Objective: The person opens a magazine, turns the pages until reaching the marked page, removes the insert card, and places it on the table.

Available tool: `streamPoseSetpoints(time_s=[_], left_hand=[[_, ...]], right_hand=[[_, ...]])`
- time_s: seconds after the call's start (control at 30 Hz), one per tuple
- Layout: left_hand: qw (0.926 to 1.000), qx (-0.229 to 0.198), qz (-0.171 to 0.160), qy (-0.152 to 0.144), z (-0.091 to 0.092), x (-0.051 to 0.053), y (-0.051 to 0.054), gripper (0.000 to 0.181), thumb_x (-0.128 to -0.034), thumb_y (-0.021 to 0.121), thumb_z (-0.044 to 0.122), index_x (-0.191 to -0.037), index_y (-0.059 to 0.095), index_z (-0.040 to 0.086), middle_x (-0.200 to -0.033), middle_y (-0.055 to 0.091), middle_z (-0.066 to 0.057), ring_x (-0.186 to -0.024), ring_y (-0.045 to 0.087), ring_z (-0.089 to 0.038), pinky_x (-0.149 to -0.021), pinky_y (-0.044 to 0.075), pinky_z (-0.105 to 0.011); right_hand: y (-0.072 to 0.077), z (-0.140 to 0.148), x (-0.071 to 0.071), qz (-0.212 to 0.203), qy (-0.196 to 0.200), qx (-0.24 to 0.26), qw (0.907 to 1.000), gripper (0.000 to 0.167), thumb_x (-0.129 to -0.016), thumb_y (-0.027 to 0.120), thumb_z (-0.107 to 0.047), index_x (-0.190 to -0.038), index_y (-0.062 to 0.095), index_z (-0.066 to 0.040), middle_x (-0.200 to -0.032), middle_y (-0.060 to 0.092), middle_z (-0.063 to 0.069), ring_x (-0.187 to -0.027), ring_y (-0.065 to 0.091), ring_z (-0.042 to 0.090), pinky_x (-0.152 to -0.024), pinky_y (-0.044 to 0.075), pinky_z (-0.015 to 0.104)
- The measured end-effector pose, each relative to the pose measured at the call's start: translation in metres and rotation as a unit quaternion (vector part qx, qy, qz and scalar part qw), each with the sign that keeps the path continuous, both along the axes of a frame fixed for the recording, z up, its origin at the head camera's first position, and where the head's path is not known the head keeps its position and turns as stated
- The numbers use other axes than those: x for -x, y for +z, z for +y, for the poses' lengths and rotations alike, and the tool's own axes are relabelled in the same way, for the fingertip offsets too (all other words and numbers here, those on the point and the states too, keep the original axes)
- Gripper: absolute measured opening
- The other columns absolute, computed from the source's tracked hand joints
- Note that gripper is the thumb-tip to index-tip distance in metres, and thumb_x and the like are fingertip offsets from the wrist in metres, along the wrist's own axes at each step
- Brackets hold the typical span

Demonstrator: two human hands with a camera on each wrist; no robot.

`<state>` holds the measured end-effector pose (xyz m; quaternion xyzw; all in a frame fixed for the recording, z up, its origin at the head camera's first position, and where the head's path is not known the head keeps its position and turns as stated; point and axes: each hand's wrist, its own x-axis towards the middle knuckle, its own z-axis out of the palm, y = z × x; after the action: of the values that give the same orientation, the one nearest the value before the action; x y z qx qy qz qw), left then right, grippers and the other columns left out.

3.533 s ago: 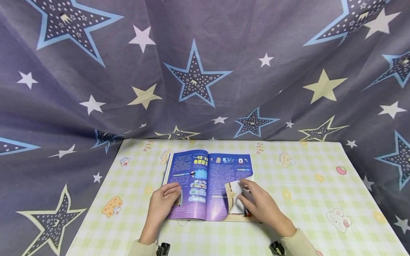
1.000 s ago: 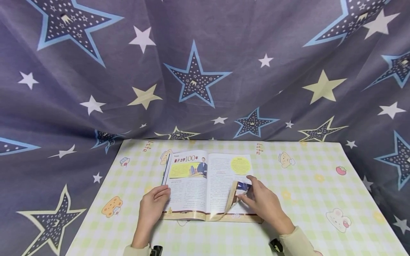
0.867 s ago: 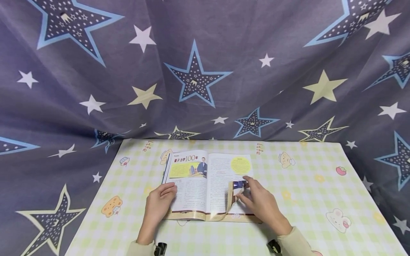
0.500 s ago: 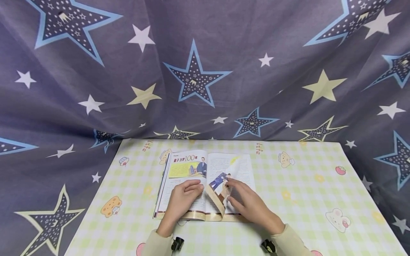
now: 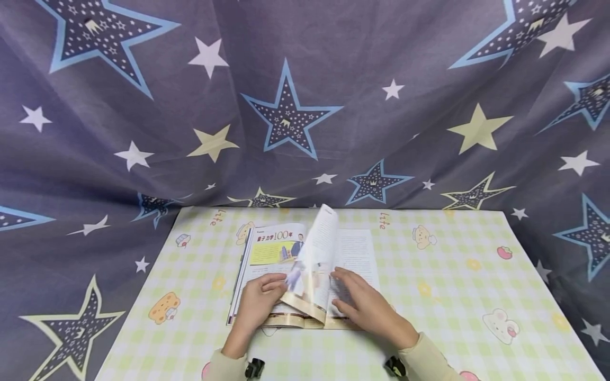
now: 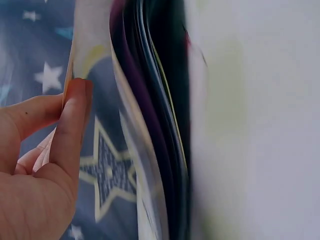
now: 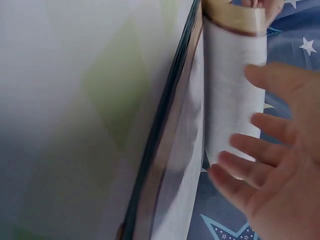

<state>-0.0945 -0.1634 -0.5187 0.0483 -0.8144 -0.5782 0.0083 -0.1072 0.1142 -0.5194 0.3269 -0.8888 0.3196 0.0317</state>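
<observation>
An open magazine lies on the table, its left page headed by dark red lettering and a yellow block. One page stands up from the middle and curls over to the left. My left hand pinches that page's edge; in the left wrist view, the thumb and a finger of the left hand meet on the page. On the other side, my right hand is held above the right page. The right wrist view shows the right hand with spread fingers, gripping nothing, beside the curled page.
A green-and-white checked cloth with cartoon prints covers the table. Behind and at both sides hangs a dark curtain patterned with stars. Dark wrist cameras sit at both cuffs, including the left device.
The spread changed from purple pages to white ones. The right hand brought another page up and leftward, then let go. The left hand moved inward and took that page's edge.
</observation>
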Motion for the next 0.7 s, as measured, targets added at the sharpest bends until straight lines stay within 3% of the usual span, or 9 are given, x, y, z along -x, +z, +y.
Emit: streamPoseSetpoints(time_s=[0.1,0.2,0.3,0.43,0.57,0.7], left_hand=[[0.9977,0.026,-0.018,0.061,-0.025,-0.009,-0.002,0.021,-0.0888,0.075,0.011,-0.108,0.076,0.003,-0.092,0.076,-0.007,-0.085,0.073,-0.016,-0.074,0.054,-0.02],[0.9926,0.049,-0.041,0.103,-0.049,-0.017,-0.003,0.023,-0.0901,0.075,0.014,-0.11,0.076,0.005,-0.093,0.076,-0.007,-0.084,0.072,-0.014,-0.072,0.053,-0.017],[0.9877,0.064,-0.066,0.126,-0.067,-0.025,-0.002,0.025,-0.0916,0.074,0.018,-0.113,0.075,0.006,-0.096,0.076,-0.005,-0.085,0.071,-0.013,-0.07,0.052,-0.017],[0.9822,0.084,-0.096,0.138,-0.082,-0.032,-0.003,0.027,-0.0931,0.072,0.022,-0.116,0.074,0.008,-0.097,0.076,-0.003,-0.088,0.071,-0.012,-0.072,0.05,-0.016],[0.9799,0.096,-0.105,0.14,-0.088,-0.034,-0.003,0.029,-0.0936,0.071,0.022,-0.118,0.073,0.006,-0.097,0.076,-0.003,-0.089,0.071,-0.014,-0.071,0.051,-0.017],[0.9779,0.105,-0.103,0.149,-0.089,-0.036,-0.004,0.03,-0.0935,0.072,0.023,-0.119,0.072,0.006,-0.098,0.076,-0.005,-0.092,0.072,-0.017,-0.083,0.053,-0.029]], right_hand=[[-0.004,0.001,-0.001,-0.011,0.014,-0.053,0.9984,0.063,-0.09,0.077,-0.029,-0.141,0.051,-0.005,-0.145,0.05,0.018,-0.134,0.047,0.033,-0.109,0.04,0.049],[-0.007,0.001,-0.003,-0.032,0.038,-0.108,0.993,0.071,-0.086,0.079,-0.039,-0.143,0.05,-0.008,-0.147,0.046,0.02,-0.136,0.043,0.04,-0.11,0.038,0.054],[-0.008,0.0,-0.005,-0.053,0.059,-0.146,0.9861,0.079,-0.085,0.078,-0.048,-0.147,0.047,-0.011,-0.152,0.039,0.021,-0.139,0.035,0.044,-0.109,0.036,0.059],[-0.009,-0.003,-0.006,-0.057,0.069,-0.17,0.9814,0.084,-0.084,0.077,-0.053,-0.15,0.044,-0.013,-0.156,0.035,0.021,-0.142,0.031,0.045,-0.108,0.036,0.062],[-0.009,-0.003,-0.006,-0.054,0.071,-0.174,0.9807,0.081,-0.085,0.075,-0.053,-0.149,0.045,-0.012,-0.156,0.036,0.019,-0.141,0.032,0.044,-0.109,0.035,0.061],[-0.007,0.001,-0.005,-0.052,0.085,-0.163,0.9816,0.067,-0.089,0.073,-0.047,-0.143,0.053,-0.011,-0.151,0.043,0.015,-0.139,0.037,0.039,-0.109,0.035,0.059]])
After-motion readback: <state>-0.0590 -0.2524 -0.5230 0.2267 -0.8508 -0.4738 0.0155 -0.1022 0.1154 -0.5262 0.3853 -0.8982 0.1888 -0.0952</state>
